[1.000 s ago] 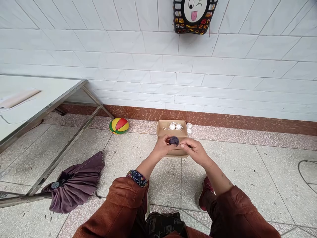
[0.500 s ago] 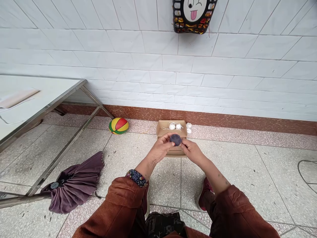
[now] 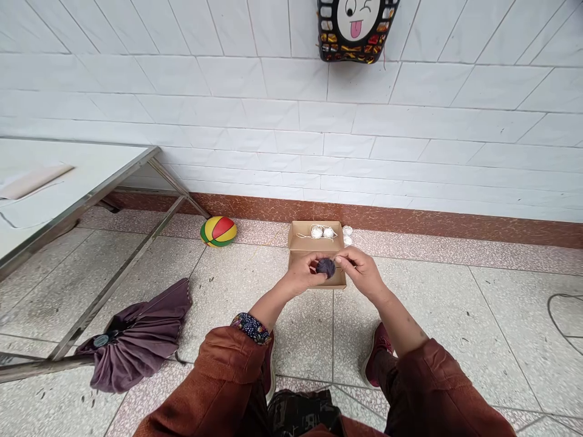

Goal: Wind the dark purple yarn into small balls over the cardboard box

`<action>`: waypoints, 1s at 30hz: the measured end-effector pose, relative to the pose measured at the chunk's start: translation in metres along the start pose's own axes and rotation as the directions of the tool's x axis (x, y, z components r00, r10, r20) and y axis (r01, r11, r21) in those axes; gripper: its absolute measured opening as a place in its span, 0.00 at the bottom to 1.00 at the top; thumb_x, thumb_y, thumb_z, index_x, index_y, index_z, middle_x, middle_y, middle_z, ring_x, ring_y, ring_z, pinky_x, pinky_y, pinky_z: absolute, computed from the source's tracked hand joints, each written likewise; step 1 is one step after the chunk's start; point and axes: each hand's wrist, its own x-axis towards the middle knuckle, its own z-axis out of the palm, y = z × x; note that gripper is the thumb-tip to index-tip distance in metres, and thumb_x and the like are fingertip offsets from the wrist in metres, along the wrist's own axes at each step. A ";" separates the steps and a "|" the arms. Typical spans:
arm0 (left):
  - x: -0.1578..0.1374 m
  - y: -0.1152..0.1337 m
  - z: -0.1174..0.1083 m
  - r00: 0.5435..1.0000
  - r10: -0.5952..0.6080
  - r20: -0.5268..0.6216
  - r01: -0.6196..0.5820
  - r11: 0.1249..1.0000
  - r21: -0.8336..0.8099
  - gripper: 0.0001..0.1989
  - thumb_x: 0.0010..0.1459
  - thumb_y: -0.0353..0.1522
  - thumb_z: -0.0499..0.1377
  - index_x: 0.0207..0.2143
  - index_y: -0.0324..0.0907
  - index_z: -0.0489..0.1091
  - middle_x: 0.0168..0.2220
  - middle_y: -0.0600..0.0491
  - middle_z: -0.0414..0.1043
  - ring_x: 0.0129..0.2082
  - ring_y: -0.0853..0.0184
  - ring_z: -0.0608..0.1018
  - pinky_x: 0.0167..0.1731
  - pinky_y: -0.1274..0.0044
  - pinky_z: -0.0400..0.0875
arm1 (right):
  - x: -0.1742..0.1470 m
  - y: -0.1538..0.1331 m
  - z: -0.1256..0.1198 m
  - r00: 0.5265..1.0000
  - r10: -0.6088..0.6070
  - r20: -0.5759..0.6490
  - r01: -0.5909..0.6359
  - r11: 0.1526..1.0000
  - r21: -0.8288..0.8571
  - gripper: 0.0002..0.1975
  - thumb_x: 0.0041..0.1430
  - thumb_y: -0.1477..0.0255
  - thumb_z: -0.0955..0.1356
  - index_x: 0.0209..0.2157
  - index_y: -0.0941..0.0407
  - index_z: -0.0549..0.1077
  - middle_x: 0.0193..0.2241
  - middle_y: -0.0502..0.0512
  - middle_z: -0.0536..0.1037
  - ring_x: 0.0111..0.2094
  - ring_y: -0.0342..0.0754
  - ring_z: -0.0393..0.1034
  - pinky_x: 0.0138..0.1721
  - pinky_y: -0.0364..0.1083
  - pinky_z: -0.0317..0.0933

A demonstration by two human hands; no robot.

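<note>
A small ball of dark grey-purple yarn (image 3: 325, 267) sits in my left hand (image 3: 302, 273), its thumb and fingers curled round it. Just right of the ball, my right hand (image 3: 362, 271) pinches thumb and forefinger together at what looks like a thin strand of the yarn. Both hands are held over an open cardboard box (image 3: 339, 280) on the floor. Inside the box's raised far part lie two white yarn balls (image 3: 317, 231) with loose strands. More white balls (image 3: 348, 232) rest just outside its right side.
A colourful ball (image 3: 218, 231) lies by the wall, left of the box. Nearer on the left are a folded purple umbrella (image 3: 141, 340) and a metal-framed table (image 3: 91, 176). A black basket (image 3: 357, 48) hangs on the tiled wall. A cable (image 3: 553, 315) lies at right.
My right hand has come away from the yarn ball, moving slightly right and up. The ball has turned and dropped a little in my left hand.
</note>
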 end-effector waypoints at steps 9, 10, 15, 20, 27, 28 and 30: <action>-0.008 0.014 0.000 0.987 0.082 0.138 0.010 0.827 -0.562 0.24 0.49 0.31 0.69 0.50 0.41 0.75 0.48 0.45 0.75 0.46 0.63 0.75 0.45 0.73 0.68 | -0.004 0.017 0.017 0.989 0.137 0.057 -0.132 0.988 -0.078 0.11 0.68 0.66 0.62 0.33 0.54 0.71 0.27 0.50 0.74 0.29 0.46 0.68 0.32 0.44 0.61; -0.006 0.013 -0.001 0.993 0.071 0.093 -0.003 0.811 -0.585 0.22 0.48 0.31 0.69 0.48 0.40 0.76 0.48 0.45 0.75 0.45 0.63 0.75 0.44 0.73 0.68 | -0.005 0.016 0.019 0.989 0.122 0.089 -0.114 0.989 -0.089 0.11 0.68 0.66 0.62 0.33 0.54 0.71 0.28 0.50 0.75 0.30 0.46 0.69 0.33 0.44 0.61; 0.002 0.008 -0.005 0.985 -0.010 -0.172 -0.070 0.890 -0.450 0.19 0.46 0.30 0.68 0.43 0.41 0.75 0.42 0.51 0.75 0.40 0.67 0.75 0.41 0.76 0.67 | -0.008 0.001 0.019 0.967 0.009 0.253 0.003 0.999 -0.047 0.10 0.69 0.68 0.62 0.35 0.54 0.73 0.31 0.51 0.77 0.33 0.46 0.71 0.37 0.44 0.63; 0.004 0.004 -0.004 0.963 0.057 -0.262 -0.045 0.998 0.054 0.21 0.42 0.27 0.68 0.42 0.41 0.74 0.41 0.51 0.74 0.37 0.66 0.74 0.40 0.74 0.67 | -0.005 -0.008 0.009 0.988 -0.055 0.147 0.051 0.998 0.026 0.08 0.68 0.69 0.65 0.38 0.52 0.76 0.35 0.53 0.80 0.38 0.48 0.74 0.42 0.47 0.65; -0.008 0.009 0.001 0.975 0.094 0.202 -0.060 0.984 -0.168 0.38 0.47 0.29 0.69 0.61 0.50 0.64 0.44 0.51 0.72 0.41 0.66 0.74 0.42 0.73 0.67 | 0.000 0.010 0.005 0.995 0.056 -0.082 -0.060 0.997 -0.046 0.08 0.67 0.67 0.65 0.34 0.53 0.74 0.30 0.52 0.76 0.33 0.48 0.70 0.37 0.46 0.63; -0.009 0.011 0.002 0.962 0.120 0.246 -0.058 0.968 -0.244 0.37 0.48 0.30 0.69 0.61 0.50 0.64 0.45 0.50 0.73 0.44 0.65 0.74 0.44 0.72 0.67 | 0.000 0.013 0.006 0.993 0.081 -0.082 -0.085 0.995 -0.053 0.09 0.67 0.67 0.65 0.34 0.53 0.74 0.30 0.51 0.76 0.32 0.48 0.70 0.36 0.46 0.63; -0.011 0.014 0.002 0.955 0.157 0.253 -0.058 0.932 -0.358 0.32 0.48 0.31 0.70 0.57 0.48 0.69 0.48 0.48 0.73 0.48 0.63 0.74 0.48 0.72 0.66 | -0.001 0.015 0.010 0.991 0.123 -0.049 -0.126 0.990 -0.062 0.10 0.68 0.67 0.63 0.34 0.53 0.72 0.28 0.51 0.75 0.30 0.47 0.69 0.34 0.45 0.62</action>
